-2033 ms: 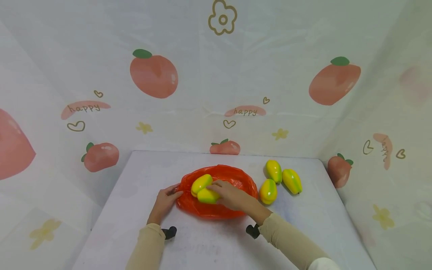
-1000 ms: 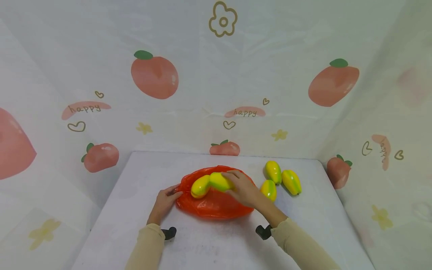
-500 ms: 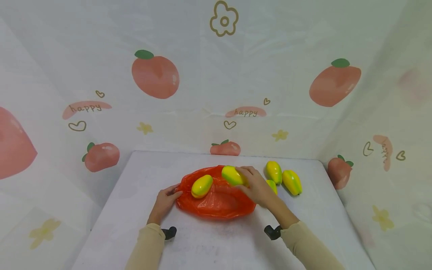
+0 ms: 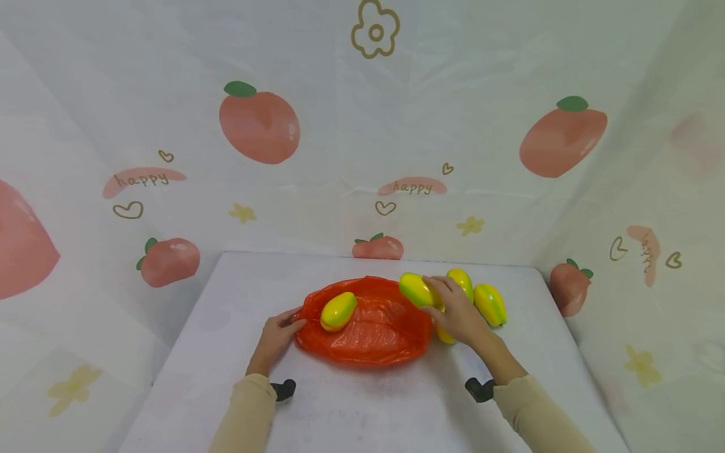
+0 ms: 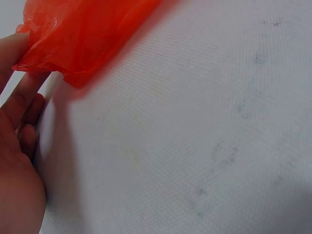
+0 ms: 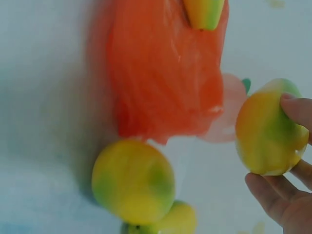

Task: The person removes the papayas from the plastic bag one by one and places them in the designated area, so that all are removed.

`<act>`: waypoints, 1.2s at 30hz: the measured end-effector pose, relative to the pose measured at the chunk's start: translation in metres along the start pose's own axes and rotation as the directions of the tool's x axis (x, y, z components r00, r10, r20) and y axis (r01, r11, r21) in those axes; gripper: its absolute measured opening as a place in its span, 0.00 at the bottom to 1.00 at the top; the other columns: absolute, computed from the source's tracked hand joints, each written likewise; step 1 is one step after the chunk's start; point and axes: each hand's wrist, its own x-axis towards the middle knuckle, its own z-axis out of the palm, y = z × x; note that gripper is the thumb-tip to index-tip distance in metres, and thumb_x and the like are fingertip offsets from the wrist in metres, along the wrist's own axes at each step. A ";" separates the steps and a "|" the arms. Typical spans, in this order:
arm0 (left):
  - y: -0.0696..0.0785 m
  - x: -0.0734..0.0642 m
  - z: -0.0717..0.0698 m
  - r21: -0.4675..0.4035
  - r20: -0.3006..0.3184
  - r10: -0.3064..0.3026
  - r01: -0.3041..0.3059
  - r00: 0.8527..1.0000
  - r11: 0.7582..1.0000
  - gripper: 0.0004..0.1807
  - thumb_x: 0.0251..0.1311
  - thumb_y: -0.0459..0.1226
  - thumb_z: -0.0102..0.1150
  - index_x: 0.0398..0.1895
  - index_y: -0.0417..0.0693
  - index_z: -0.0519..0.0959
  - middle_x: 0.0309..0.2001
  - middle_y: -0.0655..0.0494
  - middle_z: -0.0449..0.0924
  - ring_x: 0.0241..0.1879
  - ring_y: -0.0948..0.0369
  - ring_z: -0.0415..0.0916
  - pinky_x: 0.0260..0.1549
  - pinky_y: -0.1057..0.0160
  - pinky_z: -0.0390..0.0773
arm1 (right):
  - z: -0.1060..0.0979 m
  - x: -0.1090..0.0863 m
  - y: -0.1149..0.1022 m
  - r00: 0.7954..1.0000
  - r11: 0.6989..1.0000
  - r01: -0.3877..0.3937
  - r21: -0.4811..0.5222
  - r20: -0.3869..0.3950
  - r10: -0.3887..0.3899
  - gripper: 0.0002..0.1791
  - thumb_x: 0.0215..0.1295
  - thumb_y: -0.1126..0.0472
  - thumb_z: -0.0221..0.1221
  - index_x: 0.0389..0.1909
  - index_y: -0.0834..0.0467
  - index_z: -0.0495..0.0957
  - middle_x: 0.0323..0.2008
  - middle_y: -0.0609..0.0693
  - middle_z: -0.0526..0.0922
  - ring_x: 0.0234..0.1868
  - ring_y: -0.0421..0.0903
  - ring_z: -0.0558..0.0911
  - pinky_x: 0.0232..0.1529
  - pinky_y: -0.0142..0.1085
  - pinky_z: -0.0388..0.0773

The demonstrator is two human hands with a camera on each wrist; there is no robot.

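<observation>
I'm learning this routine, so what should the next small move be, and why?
Probably lower the held yellow-green fruit beside the loose fruits: the right grip has carried it rightward from the red bag, while the left grip pinches the bag's edge.

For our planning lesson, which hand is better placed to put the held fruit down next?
Likely the right hand: it grips the held fruit near the loose fruits; the left hand pinches the red bag.

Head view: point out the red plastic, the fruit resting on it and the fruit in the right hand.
Red plastic (image 4: 375,328): head view, on its bare middle.
Resting fruit (image 4: 338,312): head view, on its middle.
Held fruit (image 4: 416,289): head view, on its uncovered end.
</observation>
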 end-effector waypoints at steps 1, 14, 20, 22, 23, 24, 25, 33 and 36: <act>0.000 0.000 0.000 0.001 -0.001 0.001 -0.001 1.000 1.000 0.30 0.68 0.52 0.61 0.71 0.56 0.74 0.68 0.45 0.76 0.69 0.46 0.70 0.70 0.43 0.73 | -0.001 -0.001 0.003 1.000 1.000 -0.001 -0.006 -0.002 0.001 0.38 0.65 0.54 0.69 0.74 0.49 0.66 0.68 0.55 0.73 0.67 0.56 0.75 0.63 0.54 0.81; 0.000 -0.001 -0.001 -0.002 0.009 -0.005 0.005 1.000 1.000 0.30 0.68 0.53 0.61 0.71 0.57 0.74 0.69 0.46 0.75 0.70 0.47 0.69 0.69 0.44 0.73 | -0.014 -0.019 0.038 0.998 1.000 -0.009 0.000 -0.066 0.009 0.37 0.65 0.59 0.69 0.72 0.58 0.67 0.65 0.64 0.73 0.63 0.63 0.76 0.64 0.59 0.77; 0.000 -0.001 -0.002 0.007 0.010 -0.001 0.001 1.000 1.000 0.30 0.68 0.53 0.61 0.72 0.57 0.73 0.69 0.47 0.75 0.71 0.47 0.69 0.69 0.44 0.74 | -0.017 -0.025 0.048 0.996 0.999 -0.050 0.006 -0.071 0.050 0.36 0.66 0.59 0.68 0.72 0.59 0.66 0.66 0.66 0.71 0.64 0.65 0.75 0.65 0.62 0.75; -0.001 -0.001 -0.002 0.009 0.011 0.002 -0.002 1.000 1.000 0.31 0.68 0.53 0.61 0.72 0.57 0.73 0.69 0.47 0.75 0.71 0.47 0.69 0.69 0.44 0.73 | -0.017 -0.027 0.052 0.995 0.999 -0.045 0.011 -0.089 0.045 0.36 0.65 0.60 0.68 0.72 0.60 0.66 0.65 0.67 0.71 0.63 0.65 0.75 0.65 0.62 0.75; -0.001 0.000 -0.002 0.009 0.011 0.002 -0.002 1.000 1.000 0.31 0.68 0.53 0.61 0.72 0.57 0.73 0.69 0.47 0.75 0.71 0.47 0.69 0.69 0.44 0.74 | -0.016 -0.028 0.054 0.994 0.999 -0.037 0.007 -0.102 0.037 0.36 0.64 0.60 0.69 0.71 0.61 0.67 0.64 0.67 0.72 0.63 0.65 0.75 0.65 0.62 0.75; -0.001 0.000 -0.002 0.010 0.011 0.003 -0.003 1.000 1.000 0.31 0.68 0.53 0.61 0.72 0.57 0.73 0.69 0.47 0.75 0.71 0.47 0.69 0.69 0.44 0.74 | -0.015 -0.030 0.057 0.993 1.000 -0.028 0.005 -0.113 0.028 0.36 0.64 0.61 0.69 0.70 0.62 0.67 0.64 0.67 0.72 0.63 0.65 0.76 0.65 0.62 0.75; -0.001 0.000 -0.002 0.009 0.012 0.002 -0.002 1.000 1.000 0.31 0.68 0.53 0.62 0.72 0.57 0.73 0.69 0.47 0.75 0.71 0.47 0.69 0.69 0.44 0.74 | -0.015 -0.031 0.059 0.991 1.000 -0.017 0.002 -0.129 0.017 0.36 0.63 0.61 0.69 0.70 0.63 0.68 0.63 0.67 0.72 0.62 0.65 0.76 0.65 0.62 0.75; 0.002 -0.002 -0.001 0.016 0.011 0.011 -0.011 1.000 1.000 0.29 0.69 0.52 0.60 0.71 0.57 0.74 0.69 0.47 0.76 0.70 0.47 0.70 0.69 0.45 0.74 | -0.016 -0.044 0.076 0.989 0.999 -0.043 0.008 -0.143 0.043 0.35 0.63 0.63 0.69 0.69 0.66 0.67 0.63 0.69 0.71 0.62 0.67 0.74 0.66 0.64 0.72; 0.002 -0.001 -0.001 0.013 0.009 0.005 -0.005 1.000 1.000 0.29 0.69 0.52 0.61 0.71 0.57 0.74 0.68 0.47 0.76 0.70 0.47 0.70 0.69 0.45 0.74 | -0.016 -0.048 0.081 0.987 0.997 -0.069 0.018 -0.145 0.071 0.35 0.63 0.64 0.68 0.69 0.66 0.66 0.63 0.70 0.71 0.61 0.67 0.75 0.66 0.65 0.72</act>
